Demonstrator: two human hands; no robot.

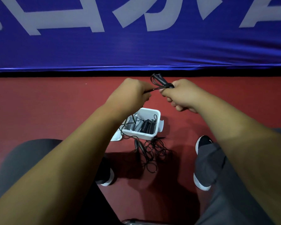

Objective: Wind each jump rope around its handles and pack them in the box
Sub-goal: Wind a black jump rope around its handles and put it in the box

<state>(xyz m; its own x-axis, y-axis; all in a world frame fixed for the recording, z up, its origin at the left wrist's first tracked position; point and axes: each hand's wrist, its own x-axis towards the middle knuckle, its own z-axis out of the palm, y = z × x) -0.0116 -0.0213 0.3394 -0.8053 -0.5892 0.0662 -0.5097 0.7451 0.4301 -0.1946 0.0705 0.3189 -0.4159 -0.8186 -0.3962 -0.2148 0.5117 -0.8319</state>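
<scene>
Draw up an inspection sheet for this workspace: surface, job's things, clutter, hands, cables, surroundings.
Surface: red floor, dimly lit.
Job's things: black jump rope held above the floor; white box on the floor holding wound ropes, grey and black; loose rope tangled on the floor beside the box.
Clutter: white flat piece against the box, perhaps its lid.
Hands: left hand grips the rope's cord; right hand grips its handles.
Cables: nothing seen besides the rope cords.
Surroundings: blue banner with white lettering ahead; the person's shoes on the floor.
</scene>
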